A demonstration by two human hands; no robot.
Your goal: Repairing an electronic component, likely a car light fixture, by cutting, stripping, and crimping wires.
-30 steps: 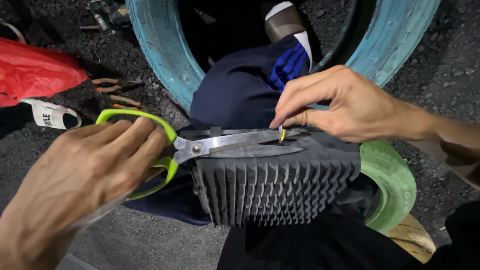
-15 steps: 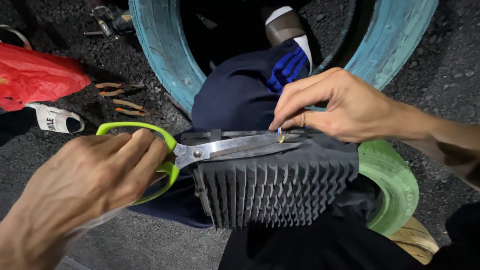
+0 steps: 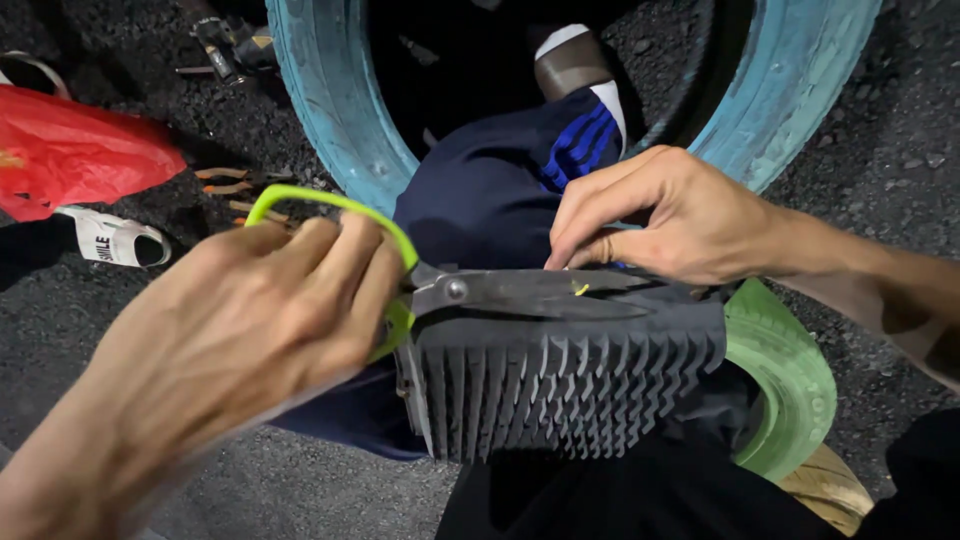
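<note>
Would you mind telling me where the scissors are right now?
In the head view, the scissors lie centre-frame along the top edge of the black ribbed piece, green handles in the left hand, blade tips beside the right hand.

I noted dark asphalt ground (image 3: 900,120), a teal-painted tyre (image 3: 320,110), a green tyre (image 3: 790,380), a red bag (image 3: 70,150) and a white slipper (image 3: 115,240).

A pair of scissors (image 3: 500,295) with lime-green handles and dark metal blades is held level by the left hand (image 3: 250,330), blades nearly closed. The blades lie along the top edge of a dark rubber strip (image 3: 560,385), cut into comb-like fringes, pinched beneath the right hand (image 3: 670,215).
</note>
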